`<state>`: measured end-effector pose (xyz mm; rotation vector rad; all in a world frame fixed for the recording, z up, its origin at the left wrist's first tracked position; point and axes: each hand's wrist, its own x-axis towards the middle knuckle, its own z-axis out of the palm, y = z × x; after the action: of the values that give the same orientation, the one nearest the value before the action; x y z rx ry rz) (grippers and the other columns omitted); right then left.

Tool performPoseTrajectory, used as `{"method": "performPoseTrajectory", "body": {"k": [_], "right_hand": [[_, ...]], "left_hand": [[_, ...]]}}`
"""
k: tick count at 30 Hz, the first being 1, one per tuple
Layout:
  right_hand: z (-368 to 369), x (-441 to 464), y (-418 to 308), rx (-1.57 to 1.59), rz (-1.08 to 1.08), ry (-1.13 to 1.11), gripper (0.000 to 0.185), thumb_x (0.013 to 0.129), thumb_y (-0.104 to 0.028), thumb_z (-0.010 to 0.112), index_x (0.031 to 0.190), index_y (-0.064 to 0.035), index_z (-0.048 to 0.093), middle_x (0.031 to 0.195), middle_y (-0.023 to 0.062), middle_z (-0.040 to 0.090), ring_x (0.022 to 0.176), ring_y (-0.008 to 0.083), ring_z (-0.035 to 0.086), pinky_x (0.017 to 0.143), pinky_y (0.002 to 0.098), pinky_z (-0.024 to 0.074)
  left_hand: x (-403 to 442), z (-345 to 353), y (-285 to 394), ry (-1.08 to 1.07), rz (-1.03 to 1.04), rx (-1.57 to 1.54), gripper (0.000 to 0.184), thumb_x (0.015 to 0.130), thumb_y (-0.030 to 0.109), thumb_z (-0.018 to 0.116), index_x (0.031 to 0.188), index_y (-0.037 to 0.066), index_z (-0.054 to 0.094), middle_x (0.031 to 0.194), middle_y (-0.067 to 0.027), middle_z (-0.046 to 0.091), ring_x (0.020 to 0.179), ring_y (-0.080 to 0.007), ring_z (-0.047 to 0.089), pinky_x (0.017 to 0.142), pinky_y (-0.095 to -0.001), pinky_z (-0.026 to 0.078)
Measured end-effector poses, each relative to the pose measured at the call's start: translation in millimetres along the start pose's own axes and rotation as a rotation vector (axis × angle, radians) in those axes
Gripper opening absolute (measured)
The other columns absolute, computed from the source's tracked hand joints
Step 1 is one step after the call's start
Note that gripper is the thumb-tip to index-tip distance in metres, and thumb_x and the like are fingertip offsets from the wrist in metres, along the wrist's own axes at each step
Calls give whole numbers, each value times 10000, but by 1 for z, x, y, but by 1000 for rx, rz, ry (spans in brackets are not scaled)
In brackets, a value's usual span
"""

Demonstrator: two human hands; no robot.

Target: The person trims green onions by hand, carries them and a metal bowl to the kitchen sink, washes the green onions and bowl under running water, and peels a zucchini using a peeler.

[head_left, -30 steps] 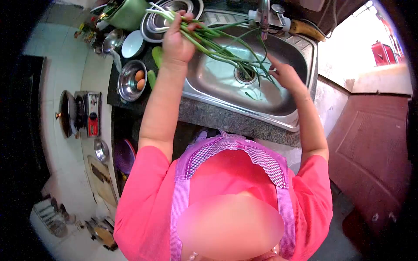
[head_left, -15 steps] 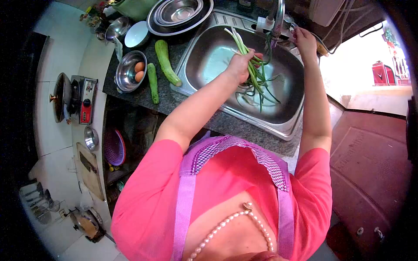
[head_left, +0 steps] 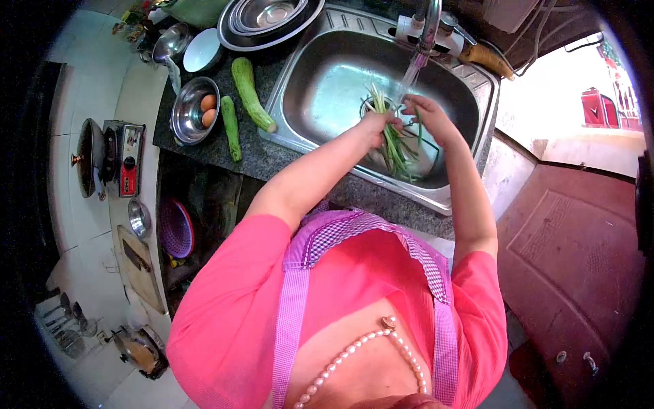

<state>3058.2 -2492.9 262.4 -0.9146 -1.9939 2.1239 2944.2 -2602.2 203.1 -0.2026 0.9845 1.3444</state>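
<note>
In the sink (head_left: 327, 88), my left hand (head_left: 377, 129) is closed round a bunch of green onions (head_left: 396, 151), their pale ends pointing up and the green leaves hanging down. My right hand (head_left: 429, 118) is just to the right, its fingers bent around a few green strands. Water runs from the faucet (head_left: 432, 27) in a stream that falls beside the bunch, near my right fingers. The drain lies partly hidden behind the hands and leaves.
Left of the sink lie two green gourds (head_left: 249, 95) (head_left: 230, 128), a metal bowl (head_left: 185, 112) with two eggs (head_left: 208, 110), a white bowl (head_left: 201, 51) and stacked metal basins (head_left: 238, 42). A gas stove (head_left: 127, 158) stands farther left.
My right hand has come down from the faucet handle to the green onions. Water now flows from the faucet. My left hand has lowered the bunch slightly in the sink.
</note>
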Motion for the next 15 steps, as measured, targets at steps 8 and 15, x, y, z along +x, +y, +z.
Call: {"method": "performPoseTrajectory", "body": {"k": [8,15], "right_hand": [[9,-6,9,-43,-189,295,487,763,-23,535,1233,-24,410,1100,101,530,994,192,508,869,279,394],[-45,-18,-15,-210,-391,728,269,754,16,475,999,-25,579,912,85,601,850,179,565,785,273,423]], "left_hand": [[-12,34,24,-167,89,-4,304,895,334,418,939,43,495,811,-90,553,709,-221,548,659,-347,469],[-11,24,35,-146,113,13,419,885,471,369,1069,97,409,915,-98,537,725,-202,532,611,-332,454]]}}
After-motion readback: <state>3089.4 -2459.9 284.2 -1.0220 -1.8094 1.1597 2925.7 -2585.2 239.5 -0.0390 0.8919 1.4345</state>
